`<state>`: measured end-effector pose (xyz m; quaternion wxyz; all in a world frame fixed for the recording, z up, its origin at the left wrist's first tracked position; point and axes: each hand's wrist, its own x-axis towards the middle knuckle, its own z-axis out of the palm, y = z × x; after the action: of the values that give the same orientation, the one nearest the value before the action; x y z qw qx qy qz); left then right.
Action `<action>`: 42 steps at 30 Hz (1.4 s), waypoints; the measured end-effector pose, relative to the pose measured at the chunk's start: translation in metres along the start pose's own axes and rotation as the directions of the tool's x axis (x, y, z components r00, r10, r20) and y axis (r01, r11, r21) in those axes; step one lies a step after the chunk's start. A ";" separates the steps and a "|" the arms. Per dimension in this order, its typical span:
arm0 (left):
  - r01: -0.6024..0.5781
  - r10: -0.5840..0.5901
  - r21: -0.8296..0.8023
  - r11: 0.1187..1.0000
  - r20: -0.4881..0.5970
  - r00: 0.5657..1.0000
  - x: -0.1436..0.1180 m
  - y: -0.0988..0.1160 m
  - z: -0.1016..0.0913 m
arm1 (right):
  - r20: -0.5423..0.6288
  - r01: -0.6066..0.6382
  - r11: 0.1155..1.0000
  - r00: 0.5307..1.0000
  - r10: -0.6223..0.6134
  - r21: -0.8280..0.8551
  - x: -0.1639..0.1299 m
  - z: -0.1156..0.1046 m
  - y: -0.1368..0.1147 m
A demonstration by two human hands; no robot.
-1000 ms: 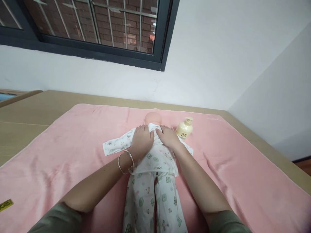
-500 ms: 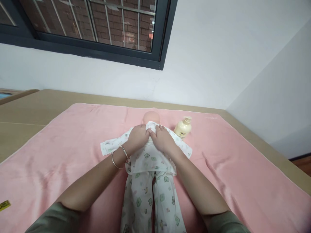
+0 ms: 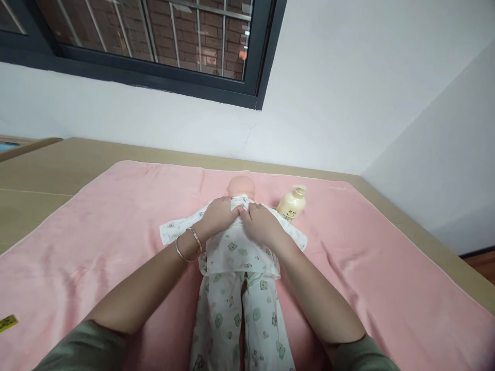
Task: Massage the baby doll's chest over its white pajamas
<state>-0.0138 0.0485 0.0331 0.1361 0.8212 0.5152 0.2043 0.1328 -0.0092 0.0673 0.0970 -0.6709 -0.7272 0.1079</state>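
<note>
A baby doll (image 3: 240,184) lies on its back on a pink blanket (image 3: 116,226), dressed in a white printed top (image 3: 235,252) and matching trousers (image 3: 232,319). My left hand (image 3: 218,215), with two bangles on the wrist, presses on the doll's chest near the collar. My right hand (image 3: 260,222) lies flat on the chest beside it, and their fingertips meet at the neckline. I cannot tell whether the fingers pinch the cloth. The doll's sleeves spread out to both sides.
A cream pump bottle (image 3: 292,204) lies on the blanket right of the doll's head. The blanket covers a tan surface (image 3: 46,175) that meets a white wall under a dark-framed window (image 3: 154,46). A small yellow tag (image 3: 7,323) sits at the left edge.
Both hands have slid inward from the doll's shoulders to meet at the middle of the chest, just below the neck. The doll and bottle stay where they were.
</note>
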 end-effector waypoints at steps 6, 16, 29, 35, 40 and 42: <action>-0.024 0.038 0.176 0.984 -0.075 0.996 -0.012 0.014 0.006 | -0.016 -0.073 0.995 0.997 0.074 0.064 0.015 0.004 0.020; -0.020 0.034 0.138 0.990 -0.101 0.994 -0.010 0.012 0.009 | -0.003 -0.048 0.999 0.999 0.048 0.018 0.019 0.007 0.022; 0.002 0.006 0.072 0.997 -0.113 0.994 -0.003 0.004 0.014 | -0.018 -0.026 1.000 1.000 0.026 -0.015 0.024 0.011 0.024; 0.005 0.003 0.066 0.998 -0.112 0.994 -0.003 0.002 0.013 | -0.048 -0.021 1.000 0.999 0.021 -0.015 0.025 0.014 0.024; 0.032 -0.016 0.116 0.993 -0.139 0.990 -0.009 0.008 0.017 | -0.058 0.009 1.000 0.998 -0.008 0.015 0.030 0.018 0.033; 0.048 -0.015 0.172 0.984 -0.186 0.982 -0.015 0.014 0.021 | -0.051 0.024 0.998 0.998 -0.022 0.051 0.033 0.018 0.039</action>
<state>0.0016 0.0284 0.0176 0.0182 0.7992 0.5547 0.2309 0.1618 0.0257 0.0391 0.1339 -0.6623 -0.7291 0.1085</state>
